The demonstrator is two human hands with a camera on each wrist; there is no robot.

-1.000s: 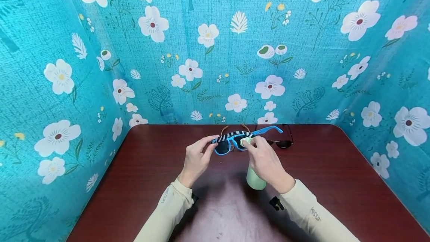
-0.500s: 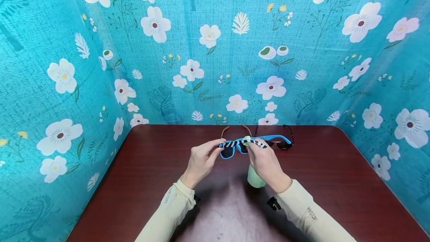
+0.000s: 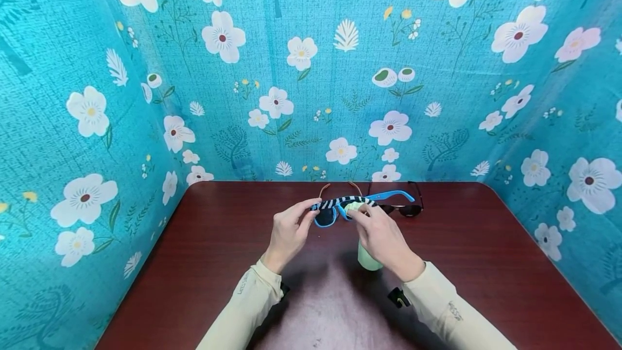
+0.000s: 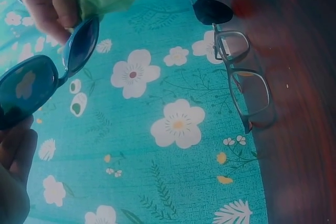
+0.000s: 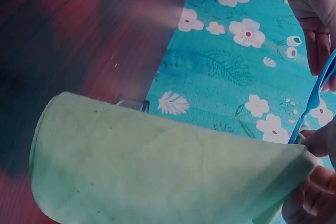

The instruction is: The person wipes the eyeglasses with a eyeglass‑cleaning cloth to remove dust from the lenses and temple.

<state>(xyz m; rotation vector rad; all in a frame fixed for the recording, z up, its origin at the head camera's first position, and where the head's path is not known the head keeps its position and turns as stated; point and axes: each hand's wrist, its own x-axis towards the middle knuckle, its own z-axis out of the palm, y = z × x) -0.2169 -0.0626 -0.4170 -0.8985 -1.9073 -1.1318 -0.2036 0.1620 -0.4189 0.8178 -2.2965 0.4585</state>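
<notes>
Blue-framed sunglasses [image 3: 325, 217] with a black-and-white striped top are held up above the table. My left hand [image 3: 288, 233] pinches them at the left end of the frame. In my right hand [image 3: 385, 239] a pale green cleaning cloth [image 5: 157, 161] is pinched over the other lens, and the rest of it hangs below the hand. From the left wrist view, the cloth and right fingers meet the far lens, while the near dark lens [image 4: 30, 88] shows bare. One blue temple arm [image 3: 391, 194] sticks out to the right.
Behind the hands, dark sunglasses [image 3: 410, 210] and clear-lens eyeglasses [image 4: 251, 92] lie on the reddish-brown table [image 3: 218, 253] near its back edge. A turquoise flowered cloth [image 3: 291, 69] stands around the table's back and sides.
The sunglasses tilted so their striped top faced up and the cloth showed at the upper edge, then tilted back. The cloth is again at the front of the right lens.
</notes>
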